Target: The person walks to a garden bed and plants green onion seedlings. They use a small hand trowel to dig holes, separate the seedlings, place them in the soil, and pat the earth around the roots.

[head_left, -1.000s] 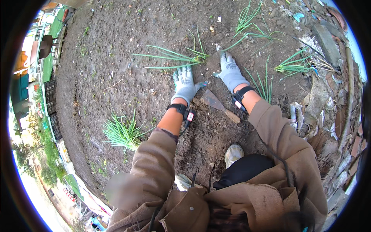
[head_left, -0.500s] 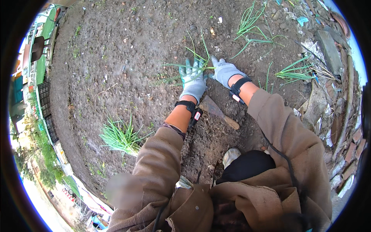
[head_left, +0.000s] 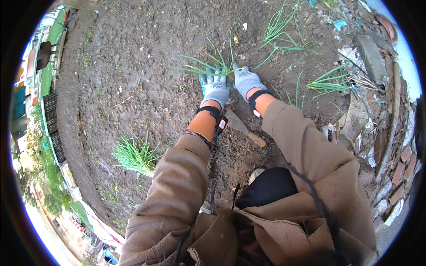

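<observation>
A green onion seedling (head_left: 226, 70) with long thin leaves stands in the soil, its leaves fanning out to the left and away from me. My left hand (head_left: 216, 88), in a grey glove with green fingers, presses flat on the ground on the near left side of it, fingers apart and partly under the leaves. On the other side my right hand (head_left: 247, 81), gloved alike, rests on the soil close to the seedling's base with its fingers stretched out. A trowel (head_left: 238, 123) with a wooden handle lies on the dirt just nearer than both hands.
A bunch of loose green onions (head_left: 135, 155) lies left of my left forearm. More green onions (head_left: 278, 26) stand at the far right, and another clump (head_left: 330, 82) sits by the rubble (head_left: 372, 57) along the right edge. Black crates (head_left: 51, 115) line the left border.
Both hands have shifted slightly left in the picture, and the right has drawn in closer beside the seedling. The seedling's leaves stand more spread and lean left.
</observation>
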Demonstrator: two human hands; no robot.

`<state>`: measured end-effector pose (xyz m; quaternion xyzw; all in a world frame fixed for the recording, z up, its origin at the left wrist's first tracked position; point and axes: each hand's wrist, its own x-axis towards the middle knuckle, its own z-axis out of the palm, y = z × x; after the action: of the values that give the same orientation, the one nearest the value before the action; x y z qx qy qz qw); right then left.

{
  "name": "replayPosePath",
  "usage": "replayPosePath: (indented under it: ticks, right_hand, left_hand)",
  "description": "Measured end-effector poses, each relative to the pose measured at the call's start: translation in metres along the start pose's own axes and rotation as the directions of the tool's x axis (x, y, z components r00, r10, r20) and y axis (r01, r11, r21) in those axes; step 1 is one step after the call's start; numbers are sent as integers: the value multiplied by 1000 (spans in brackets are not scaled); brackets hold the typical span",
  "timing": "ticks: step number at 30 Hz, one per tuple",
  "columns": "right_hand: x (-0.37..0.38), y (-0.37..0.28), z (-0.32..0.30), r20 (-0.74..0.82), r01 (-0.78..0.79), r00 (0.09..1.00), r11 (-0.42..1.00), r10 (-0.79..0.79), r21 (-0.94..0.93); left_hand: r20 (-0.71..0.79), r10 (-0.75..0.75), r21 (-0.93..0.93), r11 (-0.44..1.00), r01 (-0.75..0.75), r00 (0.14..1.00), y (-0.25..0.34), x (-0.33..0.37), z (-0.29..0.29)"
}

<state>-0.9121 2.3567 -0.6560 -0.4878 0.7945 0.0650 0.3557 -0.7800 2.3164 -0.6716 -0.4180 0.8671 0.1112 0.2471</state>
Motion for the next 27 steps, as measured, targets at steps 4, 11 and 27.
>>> replayPosePath:
  ticks: [4, 11, 27]
  right_hand:
    - [-7, 10, 0, -17, 31, 999, 996, -30, 86]
    - [-64, 25, -12, -1, 66, 998, 966, -68, 251]
    - [-279, 134, 137, -414, -369, 576, 676, 705, 638]
  left_hand:
    - [-4, -6, -49, 999, 6, 1000, -9, -25, 1]
    - [-27, -86, -249, 966, 76, 996, -43, -142, 11]
    - [223, -157, -971, 54, 234, 962, -53, -294, 84]
